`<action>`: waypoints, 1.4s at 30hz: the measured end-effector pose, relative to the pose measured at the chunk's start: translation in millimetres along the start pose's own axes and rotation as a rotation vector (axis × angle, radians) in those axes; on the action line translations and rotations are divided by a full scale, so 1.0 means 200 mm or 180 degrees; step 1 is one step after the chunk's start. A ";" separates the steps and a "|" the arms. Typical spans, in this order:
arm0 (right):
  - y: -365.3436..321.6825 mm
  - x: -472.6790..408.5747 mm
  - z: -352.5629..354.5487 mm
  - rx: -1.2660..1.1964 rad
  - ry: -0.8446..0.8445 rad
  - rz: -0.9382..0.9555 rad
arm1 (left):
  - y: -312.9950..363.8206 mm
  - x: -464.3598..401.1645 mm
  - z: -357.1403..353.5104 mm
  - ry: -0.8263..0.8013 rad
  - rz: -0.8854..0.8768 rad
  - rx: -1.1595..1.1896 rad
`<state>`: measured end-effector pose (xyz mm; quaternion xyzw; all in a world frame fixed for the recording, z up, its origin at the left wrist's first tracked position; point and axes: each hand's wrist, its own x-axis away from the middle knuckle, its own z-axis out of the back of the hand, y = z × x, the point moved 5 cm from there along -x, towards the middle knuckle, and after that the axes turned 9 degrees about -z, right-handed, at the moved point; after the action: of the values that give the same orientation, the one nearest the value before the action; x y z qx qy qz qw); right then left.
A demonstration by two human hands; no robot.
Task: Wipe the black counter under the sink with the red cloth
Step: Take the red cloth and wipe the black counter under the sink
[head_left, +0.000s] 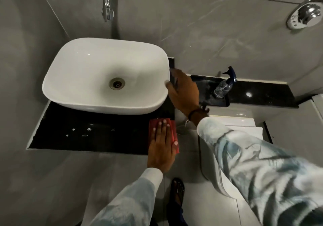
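A white basin [97,75] stands on the black counter [90,134], which shows a few water drops near its front. My left hand [161,145] lies flat, fingers together, pressing the red cloth [153,123] onto the counter's front right corner. The cloth's edges show around the hand, at the fingertips and along the right side. My right hand [183,92] rests against the basin's right rim, fingers spread, holding nothing.
A clear spray bottle with a blue trigger [224,84] stands on a lower black ledge [262,92] to the right. A chrome tap [107,7] hangs above the basin. A white toilet [227,155] is at the lower right; my sandalled foot [177,190] is on the tiled floor.
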<state>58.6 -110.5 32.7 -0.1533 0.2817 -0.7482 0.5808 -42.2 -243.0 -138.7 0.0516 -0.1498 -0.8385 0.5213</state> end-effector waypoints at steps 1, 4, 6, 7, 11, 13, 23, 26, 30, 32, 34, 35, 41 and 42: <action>-0.04 -0.05 -0.06 0.0102 -0.0077 0.0206 | 0.00 0.00 -0.03 0.0078 -0.0010 -0.0012; -0.09 -0.10 -0.26 0.0663 -0.0506 0.0432 | 0.00 0.00 -0.06 0.0157 -0.0061 -0.0012; -0.07 -0.10 -0.38 0.1008 -0.0765 0.0441 | 0.00 0.02 -0.05 0.0160 -0.0107 -0.0009; -0.04 -0.09 -0.41 0.1153 -0.0798 0.0456 | 0.02 0.02 -0.04 0.0135 -0.0147 0.0002; -0.04 -0.08 -0.45 0.1412 -0.0638 0.0591 | -0.02 0.04 0.00 0.0065 -0.0228 0.0058; -0.04 -0.08 -0.45 0.1472 -0.0614 0.0591 | -0.06 0.06 0.00 -0.0042 -0.0319 0.0128; -0.19 0.00 -0.54 0.1556 -0.0755 0.0461 | -0.96 0.34 0.23 0.0147 0.0124 -0.0280; -0.19 0.00 -0.54 0.1599 -0.0751 0.0420 | -1.42 0.47 0.42 0.0211 0.0584 -0.0556; -0.20 -0.01 -0.55 0.1654 -0.0742 0.0366 | -1.64 0.60 0.49 0.0274 0.1698 -0.0429; -0.19 0.00 -0.55 0.1642 -0.0726 0.0334 | -1.50 0.59 0.43 0.0182 0.1615 -0.0533; -0.18 0.01 -0.55 0.1663 -0.0710 0.0322 | -1.37 0.54 0.37 0.0004 0.0888 -0.0525; -0.18 0.01 -0.55 0.1652 -0.0715 0.0315 | -1.37 0.52 0.38 -0.0072 0.0588 -0.0481; -0.18 0.00 -0.55 0.1531 -0.0649 0.0313 | -1.81 0.64 0.50 0.0470 0.1616 -0.0504; -0.18 0.00 -0.55 0.1538 -0.0658 0.0328 | -1.79 0.70 0.48 0.0594 0.1924 -0.0422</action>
<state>-30.2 -77.1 -33.9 -0.0712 0.0416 -0.7436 0.6635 -436.0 -200.3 -146.2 0.0474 -0.0549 -0.6453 0.7605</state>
